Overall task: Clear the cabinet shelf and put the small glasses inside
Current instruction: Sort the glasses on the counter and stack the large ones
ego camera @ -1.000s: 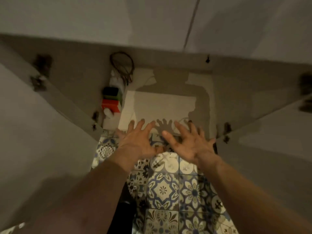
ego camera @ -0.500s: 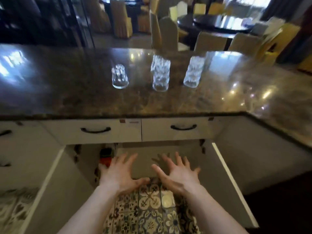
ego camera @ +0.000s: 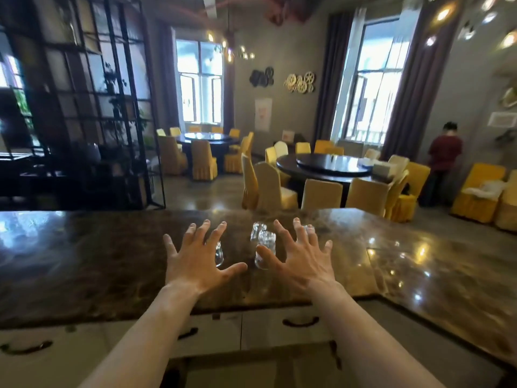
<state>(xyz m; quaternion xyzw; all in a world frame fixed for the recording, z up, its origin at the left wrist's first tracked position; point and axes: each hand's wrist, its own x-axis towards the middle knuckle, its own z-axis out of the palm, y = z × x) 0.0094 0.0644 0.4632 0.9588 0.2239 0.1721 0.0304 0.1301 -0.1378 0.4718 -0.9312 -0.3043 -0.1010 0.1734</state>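
Both hands are reaching out over the counter point(ego camera: 84, 261), fingers spread wide, holding nothing. The left hand point(ego camera: 195, 259) is partly covering one glass point(ego camera: 219, 254); the right hand point(ego camera: 302, 261) is hiding most of another point(ego camera: 309, 228) behind its fingers. Between the hands two more glasses point(ego camera: 264, 249) are standing upright on the counter, one behind the other. Below the counter edge, drawers point(ego camera: 282, 327) with dark handles are showing.

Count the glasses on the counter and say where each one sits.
4 in view. One glass shows beside the left hand. Two stand between the hands, front glass and back glass. A fourth peeks through the right hand's fingers. More may be hidden.
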